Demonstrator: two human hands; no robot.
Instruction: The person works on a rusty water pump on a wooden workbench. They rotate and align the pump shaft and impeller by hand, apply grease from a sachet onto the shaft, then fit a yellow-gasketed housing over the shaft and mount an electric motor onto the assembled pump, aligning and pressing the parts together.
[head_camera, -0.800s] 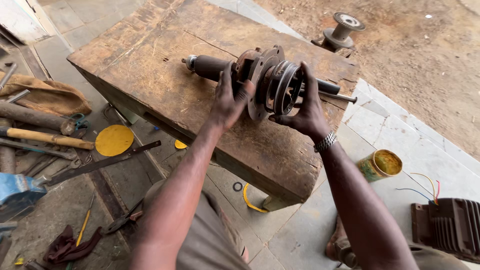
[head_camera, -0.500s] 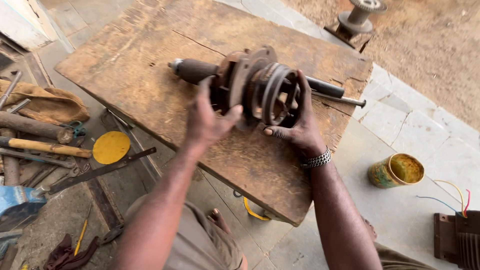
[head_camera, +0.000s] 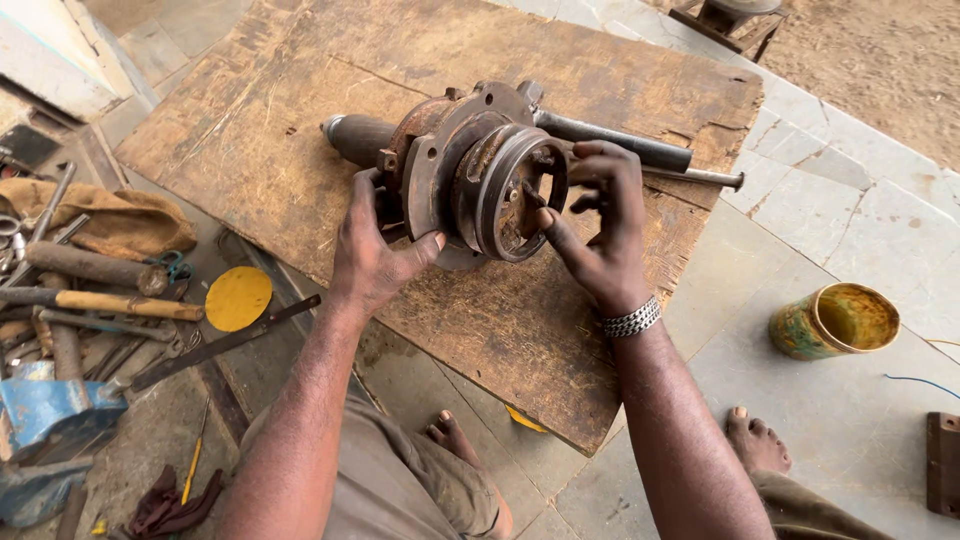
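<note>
One rusty wheel hub assembly lying on its side near the middle of one worn wooden board, flange and ring facing toward 5 o'clock. One dark shaft stub sticking out of the hub toward 10 o'clock; one grey axle rod running off toward 3 o'clock, with one thinner pin lying just beside it.

Left hand clamped on the hub's lower flange at 7 o'clock of the assembly, thumb pressed against the plate's face, fingers wrapped behind the rim. Right hand at 4 o'clock of the ring, fingers spread and curled, fingertips touching the lip of the round opening; nothing pinched between them that can be made out. One metal chain bracelet on the right wrist.

At 9 o'clock of the board, on the floor: one yellow disc, one long dark flat bar, one wooden-handled tool among a pile of loose metal tools too jumbled to count, one tan cloth. At 8 o'clock, one blue vise. At 3 o'clock, well apart from the board, one open green-and-yellow tin can. Two bare feet on the paving below the board.
</note>
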